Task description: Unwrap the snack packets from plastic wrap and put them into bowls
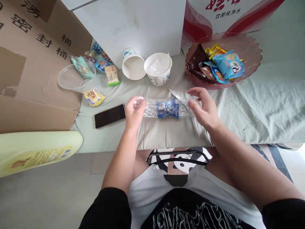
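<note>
A small blue-wrapped snack packet [167, 108] lies on the cloth inside a stretch of crumpled clear plastic wrap [150, 108]. The fingers of my left hand [134, 112] are pinched on the wrap's left end. At the other end, my right hand [204, 108] has thumb and fingers spread apart, and the wrap's edge reaches close to its thumb; whether they touch I cannot tell. A thin pale stick-like object [174, 93] sticks out from behind the wrap, partly covered, its kind unclear.
Behind stand a paper cup [158, 70] with clear plastic inside and a tipped paper cup [133, 65]. A pink bowl [252, 60] of snacks is at right. A phone [109, 116], plastic bowl [65, 79], snack packets [94, 97] and carton [43, 95] are at left.
</note>
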The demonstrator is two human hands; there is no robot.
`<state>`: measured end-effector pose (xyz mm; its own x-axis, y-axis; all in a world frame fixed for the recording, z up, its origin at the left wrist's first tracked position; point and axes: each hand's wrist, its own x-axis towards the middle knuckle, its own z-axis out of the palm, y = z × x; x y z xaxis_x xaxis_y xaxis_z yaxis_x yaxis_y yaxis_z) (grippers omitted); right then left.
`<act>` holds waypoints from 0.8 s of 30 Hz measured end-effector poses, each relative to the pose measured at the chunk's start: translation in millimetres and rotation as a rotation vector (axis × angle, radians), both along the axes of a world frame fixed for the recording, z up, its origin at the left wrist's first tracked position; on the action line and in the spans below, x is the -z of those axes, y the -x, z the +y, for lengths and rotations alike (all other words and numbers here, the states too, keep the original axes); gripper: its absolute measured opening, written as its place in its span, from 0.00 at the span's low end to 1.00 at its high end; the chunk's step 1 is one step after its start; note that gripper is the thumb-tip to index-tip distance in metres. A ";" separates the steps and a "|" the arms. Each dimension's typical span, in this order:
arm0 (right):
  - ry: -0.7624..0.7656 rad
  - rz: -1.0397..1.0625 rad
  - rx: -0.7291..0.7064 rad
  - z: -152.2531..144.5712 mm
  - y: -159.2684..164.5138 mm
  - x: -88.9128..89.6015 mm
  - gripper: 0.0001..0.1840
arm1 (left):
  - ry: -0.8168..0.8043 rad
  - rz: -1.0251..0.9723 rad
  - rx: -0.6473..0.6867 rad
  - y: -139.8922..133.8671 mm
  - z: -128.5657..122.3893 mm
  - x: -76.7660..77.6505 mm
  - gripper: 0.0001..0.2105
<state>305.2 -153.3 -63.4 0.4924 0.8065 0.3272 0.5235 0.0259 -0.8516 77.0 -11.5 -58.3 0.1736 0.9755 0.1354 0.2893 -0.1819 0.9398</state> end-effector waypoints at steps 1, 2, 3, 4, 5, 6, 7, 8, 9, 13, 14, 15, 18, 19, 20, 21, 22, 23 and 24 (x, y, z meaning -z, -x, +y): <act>0.022 -0.067 -0.043 -0.8 1.5 -1.6 0.16 | -0.043 0.034 0.028 1.0 -0.5 -0.2 0.04; 0.044 -0.130 -0.070 -1.2 2.7 -2.9 0.15 | -0.082 0.057 0.048 2.2 -1.0 -0.2 0.04; 0.065 -0.184 -0.082 -1.4 3.7 -3.9 0.12 | -0.114 0.068 0.064 3.8 -1.3 -0.1 0.05; 0.077 -0.224 -0.084 -1.3 4.4 -4.6 0.09 | -0.137 0.068 0.077 5.6 -1.6 0.2 0.07; 0.078 -0.252 -0.079 -1.3 4.9 -5.3 0.07 | -0.152 0.063 0.087 7.8 -1.7 0.6 0.08; 0.070 -0.268 -0.073 -1.3 5.3 -6.0 0.07 | -0.164 0.059 0.098 10.3 -1.6 1.0 0.10; 0.058 -0.276 -0.070 -1.4 5.6 -6.8 0.07 | -0.175 0.057 0.109 12.8 -1.4 1.3 0.12; 0.047 -0.277 -0.070 -1.9 6.0 -7.9 0.07 | -0.185 0.057 0.122 15.5 -1.3 1.3 0.14; 0.036 -0.274 -0.072 -2.7 6.5 -9.3 0.08 | -0.197 0.053 0.134 18.0 -1.3 1.0 0.16; -0.020 -0.251 -0.092 -8.4 9.3 -17.7 0.08 | -0.268 0.005 0.181 27.3 -6.7 -6.0 0.18; -0.024 -0.237 -0.093 -10.0 9.9 -20.2 0.07 | -0.284 0.006 0.184 29.7 -10.3 -9.1 0.17; -0.019 -0.216 -0.092 -11.6 10.4 -22.8 0.06 | -0.297 0.016 0.183 32.3 -14.6 -12.4 0.17; 0.065 -0.100 -0.141 -14.7 10.4 -28.9 0.06 | -0.296 0.074 0.194 41.2 -28.7 -21.6 0.16; 0.106 -0.057 -0.201 -14.9 9.8 -29.9 0.08 | -0.276 0.094 0.220 44.0 -32.3 -24.0 0.16; 0.146 -0.029 -0.283 -14.8 9.2 -30.1 0.09 | -0.239 0.113 0.271 46.6 -34.8 -26.2 0.15; 0.178 -0.030 -0.375 -14.3 8.5 -29.6 0.11 | -0.176 0.139 0.348 48.5 -35.9 -28.2 0.14; 0.204 -0.063 -0.459 -13.5 8.0 -28.3 0.12 | -0.089 0.178 0.451 49.8 -35.9 -30.1 0.13; 0.222 -0.123 -0.525 -12.7 7.7 -26.5 0.13 | 0.014 0.231 0.574 50.5 -34.8 -32.1 0.11; 0.236 -0.200 -0.567 -11.9 7.7 -24.3 0.13 | 0.121 0.296 0.700 50.6 -33.2 -34.1 0.10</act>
<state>297.4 -165.1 -39.1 -0.0832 0.9851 0.1507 0.6324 0.1691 -0.7559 26.4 -44.7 -24.2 0.7684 0.6299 -0.1133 0.3869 -0.3162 0.8662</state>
